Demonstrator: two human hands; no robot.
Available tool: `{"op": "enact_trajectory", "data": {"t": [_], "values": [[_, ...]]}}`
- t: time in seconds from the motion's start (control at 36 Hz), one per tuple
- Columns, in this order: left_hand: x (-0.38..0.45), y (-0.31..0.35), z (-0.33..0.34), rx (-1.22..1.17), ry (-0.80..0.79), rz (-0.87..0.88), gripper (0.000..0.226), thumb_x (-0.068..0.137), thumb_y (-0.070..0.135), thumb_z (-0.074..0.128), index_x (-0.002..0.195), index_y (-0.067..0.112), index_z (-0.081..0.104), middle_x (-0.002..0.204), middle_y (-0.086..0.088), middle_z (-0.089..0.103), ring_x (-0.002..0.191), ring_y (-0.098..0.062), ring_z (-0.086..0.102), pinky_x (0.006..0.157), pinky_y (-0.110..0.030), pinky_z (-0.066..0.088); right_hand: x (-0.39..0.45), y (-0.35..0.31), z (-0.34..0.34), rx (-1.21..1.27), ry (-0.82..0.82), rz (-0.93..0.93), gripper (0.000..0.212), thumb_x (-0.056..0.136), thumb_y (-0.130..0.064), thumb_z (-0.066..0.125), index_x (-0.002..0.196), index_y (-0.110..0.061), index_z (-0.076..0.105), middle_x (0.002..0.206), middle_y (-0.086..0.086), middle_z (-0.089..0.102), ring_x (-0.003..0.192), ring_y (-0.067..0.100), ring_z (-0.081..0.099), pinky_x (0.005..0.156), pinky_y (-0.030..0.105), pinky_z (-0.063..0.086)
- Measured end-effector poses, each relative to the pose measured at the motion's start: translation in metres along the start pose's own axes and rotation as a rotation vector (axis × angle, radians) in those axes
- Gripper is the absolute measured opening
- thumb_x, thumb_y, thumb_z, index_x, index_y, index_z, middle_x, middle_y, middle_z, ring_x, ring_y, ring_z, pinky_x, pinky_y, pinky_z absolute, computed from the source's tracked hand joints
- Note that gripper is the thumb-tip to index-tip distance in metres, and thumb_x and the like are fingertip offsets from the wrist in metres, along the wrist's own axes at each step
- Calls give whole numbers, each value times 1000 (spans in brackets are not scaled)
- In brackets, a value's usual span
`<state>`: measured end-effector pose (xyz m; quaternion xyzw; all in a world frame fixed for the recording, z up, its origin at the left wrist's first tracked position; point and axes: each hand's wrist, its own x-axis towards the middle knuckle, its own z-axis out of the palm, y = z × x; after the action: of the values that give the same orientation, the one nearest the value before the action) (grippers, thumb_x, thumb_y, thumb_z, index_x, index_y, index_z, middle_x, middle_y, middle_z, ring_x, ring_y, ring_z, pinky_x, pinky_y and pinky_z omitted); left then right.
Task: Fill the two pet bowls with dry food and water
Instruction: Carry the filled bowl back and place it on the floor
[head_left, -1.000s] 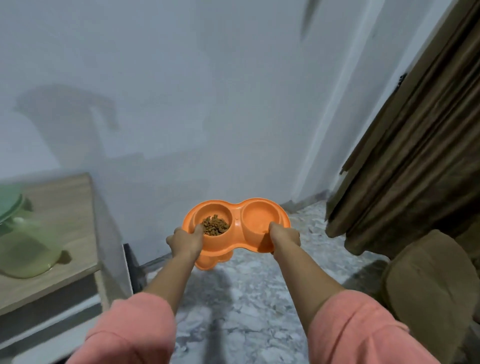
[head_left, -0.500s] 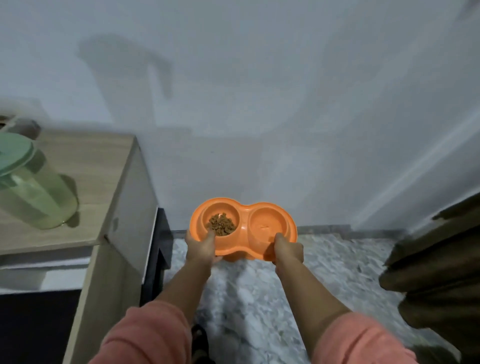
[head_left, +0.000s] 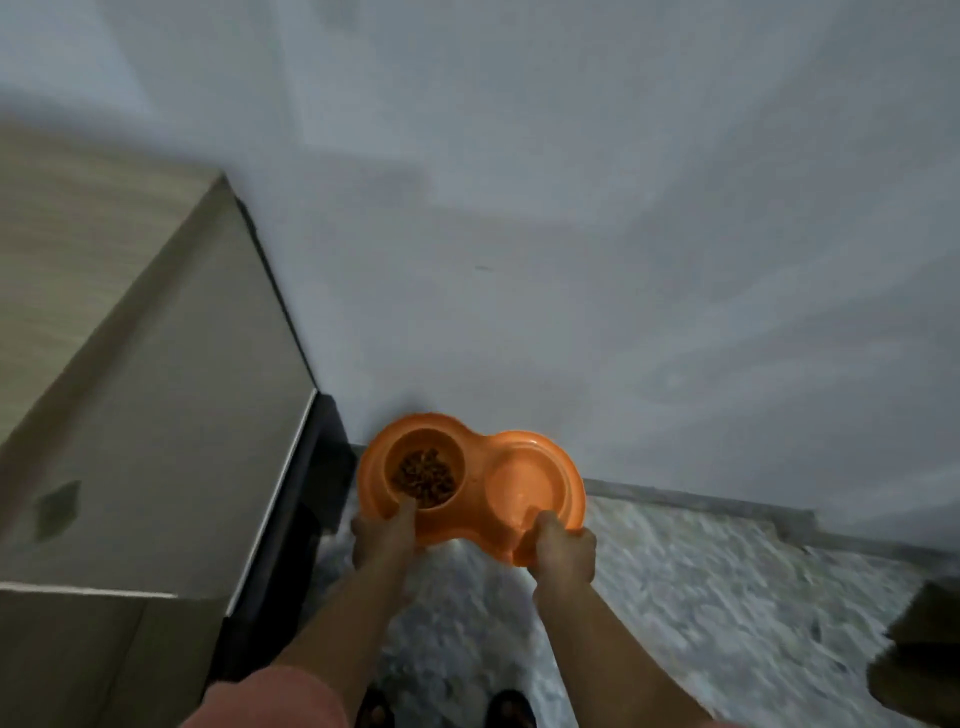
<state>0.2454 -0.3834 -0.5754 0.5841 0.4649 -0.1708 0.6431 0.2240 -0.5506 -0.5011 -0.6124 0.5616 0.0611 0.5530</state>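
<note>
Left hand (head_left: 383, 540) grips the near rim of the orange double bowl (head_left: 475, 512) below the dry food (head_left: 425, 476) well. Right hand (head_left: 563, 553) grips the near rim below the other well; its contents cannot be told. Bowl held above the marble floor (head_left: 675, 597), near the wall (head_left: 571, 260), beside a wooden cabinet (head_left: 156, 389).

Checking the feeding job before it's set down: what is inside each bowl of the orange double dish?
The left bowl of the orange double dish holds brown dry food. The right bowl shows only its orange bottom; water cannot be confirmed in the blur.
</note>
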Motion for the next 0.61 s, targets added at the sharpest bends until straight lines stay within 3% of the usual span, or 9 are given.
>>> {"op": "enact_trajectory", "data": {"t": [0.08,0.19,0.33,0.47,0.61], "values": [[47,-16,14,-13,18,-14,77,72,47,65,139,20,41,119,-16,60,96,-35,64,81,-54,57,48,22,36,-33,-19,-42,62,82,-27,63,136,-8,40,123,22,56,111,40,55,96,52,48],[118,-49,29,-12,90,-25,61,89,37,60,141,15,38,127,-20,55,103,-38,62,82,-51,57,113,56,85,-23,-46,-82,57,85,-21,62,135,-4,40,123,22,55,110,41,55,91,48,50],[216,-100,41,20,230,-76,69,86,48,57,138,8,37,122,-23,58,97,-37,65,82,-47,58,190,111,150,-83,-97,-62,62,80,-25,61,135,-7,39,123,22,56,107,42,57,90,51,51],[305,-140,45,-15,249,-55,72,80,54,60,136,13,40,122,-19,59,98,-36,64,86,-48,55,254,159,206,-103,-141,1,64,85,-24,60,139,-6,31,130,24,50,112,43,53,93,50,50],[365,-157,47,21,288,-4,60,86,44,61,127,1,51,112,-24,63,96,-41,65,87,-49,55,293,197,248,-10,-157,50,68,81,-20,64,138,-7,29,130,26,50,112,45,54,92,51,50]]}}
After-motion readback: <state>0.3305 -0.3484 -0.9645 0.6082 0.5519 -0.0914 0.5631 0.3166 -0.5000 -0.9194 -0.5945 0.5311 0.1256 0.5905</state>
